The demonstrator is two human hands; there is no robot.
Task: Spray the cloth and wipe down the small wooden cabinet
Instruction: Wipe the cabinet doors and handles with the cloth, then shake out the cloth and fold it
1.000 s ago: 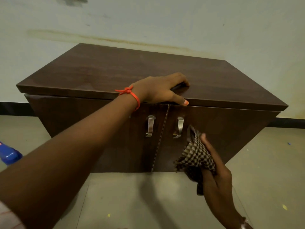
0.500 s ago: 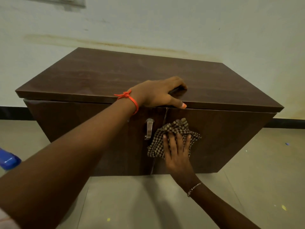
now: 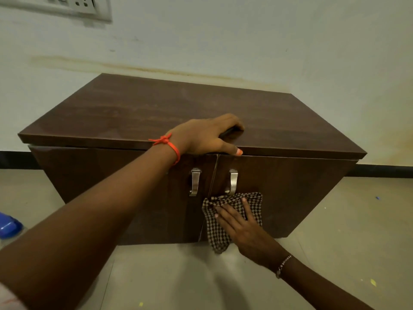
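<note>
Head view: the right hand [image 3: 242,227] lies flat, fingers spread, pressing the checked cloth [image 3: 220,222] against the cabinet's [image 3: 290,121] right door, just below the right handle [image 3: 232,182]. The left hand [image 3: 205,136] rests curled over the top's front edge, holding nothing I can make out. The dark, wood-grained cabinet stands on a pale tiled floor [image 3: 346,231] against a stained white wall [image 3: 223,41].
</note>
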